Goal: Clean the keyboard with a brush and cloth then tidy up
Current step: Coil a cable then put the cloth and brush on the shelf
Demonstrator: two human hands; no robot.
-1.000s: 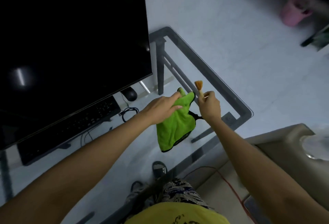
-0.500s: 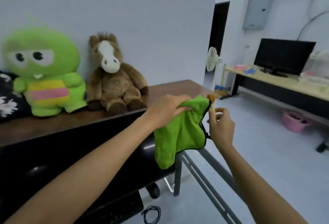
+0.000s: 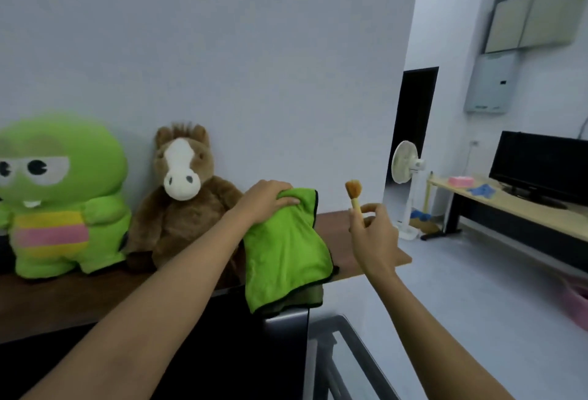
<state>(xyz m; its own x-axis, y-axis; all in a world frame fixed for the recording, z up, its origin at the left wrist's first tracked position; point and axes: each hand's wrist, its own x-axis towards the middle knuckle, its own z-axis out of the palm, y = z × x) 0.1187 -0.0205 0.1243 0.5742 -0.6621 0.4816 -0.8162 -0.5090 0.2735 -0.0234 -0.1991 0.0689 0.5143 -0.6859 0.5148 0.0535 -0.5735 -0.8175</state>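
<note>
My left hand [image 3: 265, 198] grips the top of a green cloth [image 3: 284, 250], which hangs down over the brown shelf edge and the top of the black monitor [image 3: 222, 345]. To its right my right hand [image 3: 372, 234] pinches a small brush [image 3: 353, 193] by its pale handle, the tan bristles pointing up. The two hands are apart. The keyboard is out of view.
A green plush toy [image 3: 54, 196] and a brown horse plush [image 3: 181, 196] sit on the brown shelf [image 3: 350, 237] against the wall. A glass table frame [image 3: 346, 358] lies below right. Farther right stand a white fan [image 3: 405, 174], a wooden desk [image 3: 509, 209] with another monitor [image 3: 541, 167], and a pink bin [image 3: 576, 304].
My view has swung up from the desk and keyboard to the shelf with the plush toys. Both hands rose with the cloth and brush, and the right hand has moved away from the cloth.
</note>
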